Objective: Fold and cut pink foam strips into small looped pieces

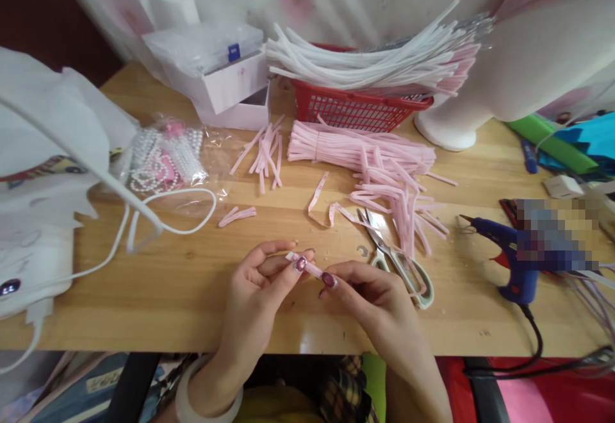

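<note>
Above the front part of the wooden table, my left hand (pixel 262 295) and my right hand (pixel 375 307) come close together. Both pinch a short pink piece of pipe cleaner (pixel 313 270) between thumb and fingers, with a small pale tip sticking out past my left thumb. Just beyond my right hand lie scissors (pixel 394 257) with pale handles, partly hidden by that hand. A thin pink measuring tape (pixel 331 211) curls on the table and runs to the scissors. Bent pink pipe cleaners (pixel 406 208) lie in a pile behind them.
A bundle of pink pipe cleaners (pixel 331 143) lies before a red basket (pixel 355 107) of white stems. Cut pieces (pixel 264 154) and bagged pearl beads (pixel 168 157) are left. A blue glue gun (pixel 519 282) is right; a white cable (pixel 192 227) loops at left.
</note>
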Demonstrator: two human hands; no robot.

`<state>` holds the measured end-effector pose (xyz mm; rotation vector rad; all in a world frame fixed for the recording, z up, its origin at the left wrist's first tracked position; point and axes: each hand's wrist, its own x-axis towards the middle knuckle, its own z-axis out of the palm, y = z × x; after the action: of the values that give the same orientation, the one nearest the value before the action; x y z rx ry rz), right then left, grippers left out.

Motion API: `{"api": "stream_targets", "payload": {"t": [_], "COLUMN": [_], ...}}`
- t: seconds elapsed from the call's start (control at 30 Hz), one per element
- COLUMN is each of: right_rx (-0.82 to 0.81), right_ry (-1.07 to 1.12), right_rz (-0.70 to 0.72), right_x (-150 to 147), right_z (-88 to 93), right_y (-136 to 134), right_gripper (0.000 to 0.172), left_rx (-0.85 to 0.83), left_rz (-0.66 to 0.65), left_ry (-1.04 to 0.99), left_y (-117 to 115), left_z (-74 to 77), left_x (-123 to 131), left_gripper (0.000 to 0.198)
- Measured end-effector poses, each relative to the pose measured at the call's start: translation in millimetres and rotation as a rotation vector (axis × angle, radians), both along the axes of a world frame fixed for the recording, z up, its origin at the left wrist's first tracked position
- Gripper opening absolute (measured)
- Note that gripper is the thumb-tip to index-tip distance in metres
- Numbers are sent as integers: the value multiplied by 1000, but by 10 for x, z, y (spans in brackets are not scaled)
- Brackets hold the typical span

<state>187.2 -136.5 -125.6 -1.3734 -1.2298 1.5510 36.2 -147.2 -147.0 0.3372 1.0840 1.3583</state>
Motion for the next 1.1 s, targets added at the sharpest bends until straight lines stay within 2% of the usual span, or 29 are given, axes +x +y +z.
{"api": "stream_targets", "payload": {"t": [0.73,1.1], "right_rx": [-35,-19], "right_ry": [-3,46], "right_rz": [54,4], "right_x": [17,1], "right_z": [5,28], "right_y": [-12,32], "right_gripper": [21,20], "left_rx": [9,-63], "left_rz": [-9,-16], "left_ry": [12,0], "left_y": [1,41], "left_z": [-15,37], "left_x": [2,16], "left_gripper": [27,35]}}
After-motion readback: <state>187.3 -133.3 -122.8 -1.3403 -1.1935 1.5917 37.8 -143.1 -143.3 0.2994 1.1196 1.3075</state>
